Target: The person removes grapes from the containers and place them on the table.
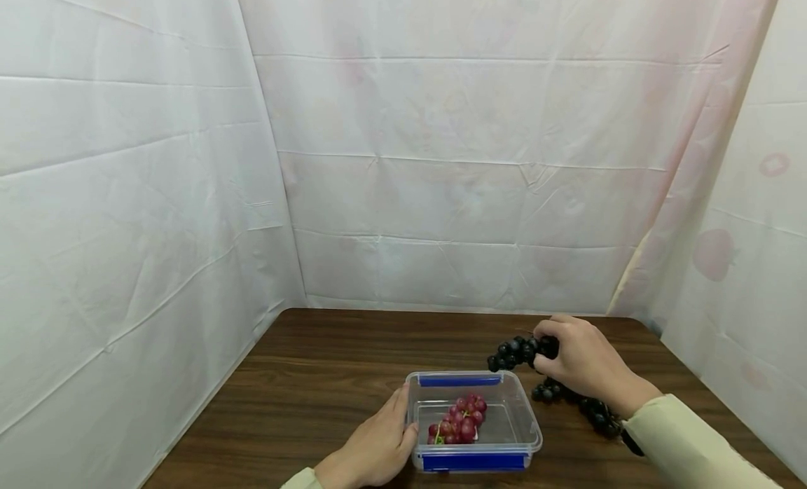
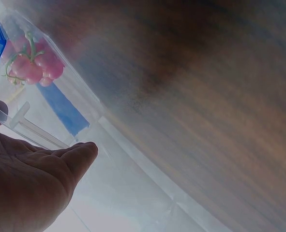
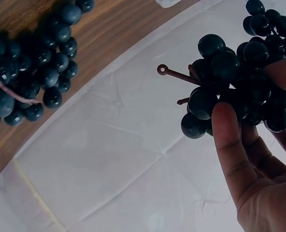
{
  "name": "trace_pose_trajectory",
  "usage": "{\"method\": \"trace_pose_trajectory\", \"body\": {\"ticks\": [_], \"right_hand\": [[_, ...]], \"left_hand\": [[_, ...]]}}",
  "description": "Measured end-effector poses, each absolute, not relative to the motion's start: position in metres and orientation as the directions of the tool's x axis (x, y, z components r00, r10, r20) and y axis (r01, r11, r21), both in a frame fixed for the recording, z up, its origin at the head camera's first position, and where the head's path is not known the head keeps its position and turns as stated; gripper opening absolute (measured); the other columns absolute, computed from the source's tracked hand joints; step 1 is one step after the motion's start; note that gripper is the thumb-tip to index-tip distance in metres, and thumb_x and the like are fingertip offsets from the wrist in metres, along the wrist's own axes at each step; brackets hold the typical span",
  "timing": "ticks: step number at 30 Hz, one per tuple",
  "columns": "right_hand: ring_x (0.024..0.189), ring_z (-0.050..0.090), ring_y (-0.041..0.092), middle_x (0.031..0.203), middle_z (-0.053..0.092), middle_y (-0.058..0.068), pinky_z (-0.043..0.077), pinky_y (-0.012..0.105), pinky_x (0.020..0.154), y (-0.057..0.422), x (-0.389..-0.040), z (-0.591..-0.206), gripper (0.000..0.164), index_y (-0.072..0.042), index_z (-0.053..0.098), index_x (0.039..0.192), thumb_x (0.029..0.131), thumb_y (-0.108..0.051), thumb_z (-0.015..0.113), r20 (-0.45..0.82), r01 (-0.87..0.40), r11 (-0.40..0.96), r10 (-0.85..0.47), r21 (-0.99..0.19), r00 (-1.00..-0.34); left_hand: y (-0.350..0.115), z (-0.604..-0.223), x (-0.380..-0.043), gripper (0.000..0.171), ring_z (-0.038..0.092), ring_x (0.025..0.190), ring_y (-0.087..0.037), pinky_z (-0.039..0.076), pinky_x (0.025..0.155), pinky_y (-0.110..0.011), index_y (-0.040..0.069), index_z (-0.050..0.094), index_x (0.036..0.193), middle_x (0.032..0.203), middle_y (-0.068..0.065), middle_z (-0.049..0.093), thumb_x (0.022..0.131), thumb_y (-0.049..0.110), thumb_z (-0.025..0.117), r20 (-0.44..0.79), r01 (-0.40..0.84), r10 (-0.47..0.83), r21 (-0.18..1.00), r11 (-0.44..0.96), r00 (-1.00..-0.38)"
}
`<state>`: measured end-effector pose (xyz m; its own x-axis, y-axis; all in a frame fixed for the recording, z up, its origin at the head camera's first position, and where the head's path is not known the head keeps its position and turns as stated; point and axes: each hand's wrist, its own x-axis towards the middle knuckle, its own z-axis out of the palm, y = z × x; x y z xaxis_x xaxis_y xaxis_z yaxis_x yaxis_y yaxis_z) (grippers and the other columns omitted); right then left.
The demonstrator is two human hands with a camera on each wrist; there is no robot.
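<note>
Fingers and thumb of the right hand [image 1: 583,356] pinch a bunch of dark grapes [image 1: 517,352], holding it clear of the table [image 1: 328,377] near the far right corner of a clear plastic container [image 1: 507,415]. Against the container's left wall rests the left hand [image 1: 377,440], its fingers extended rather than clenched. Inside, a bunch of red grapes [image 1: 465,419] with a green stem lies on the bottom. More dark grapes [image 1: 602,415] sit on the wood to the right, partly hidden beneath the right forearm. Blue latches [image 1: 473,462] line the container's near and far edges.
</note>
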<state>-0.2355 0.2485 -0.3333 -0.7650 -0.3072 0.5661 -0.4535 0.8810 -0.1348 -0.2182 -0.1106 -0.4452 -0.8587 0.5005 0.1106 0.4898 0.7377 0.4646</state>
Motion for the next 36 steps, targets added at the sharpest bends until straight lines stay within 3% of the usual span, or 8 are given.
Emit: {"method": "trace_pose_trajectory", "body": {"ticks": [20,36], "right_hand": [[0.075,0.066,0.026,0.106,0.071,0.016,0.055,0.051,0.066,0.282,-0.236,-0.336,0.028,-0.007,0.076,0.104,0.080,-0.020,0.081,0.510,-0.279,0.945,-0.157,-0.171,-0.846],[0.073,0.062,0.032,0.106,0.067,0.026,0.050,0.049,0.058,0.313,-0.240,-0.338,0.033,-0.002,0.072,0.108,0.084,-0.025,0.078,0.423,-0.137,0.968,-0.036,-0.211,-0.905]], "left_hand": [[-0.111,-0.446,-0.218,0.073,0.033,0.150,-0.034,0.036,0.116,-0.054,-0.004,0.018,0.161,0.165,-0.022,0.027,0.108,0.041,0.041,0.115,0.491,0.499,0.459,0.740,-0.859],[-0.109,-0.445,-0.218,0.071,0.035,0.149,-0.034,0.037,0.116,-0.052,-0.005,0.019,0.161,0.165,-0.022,0.028,0.108,0.037,0.041,0.142,0.503,0.497,0.450,0.738,-0.856]]}}
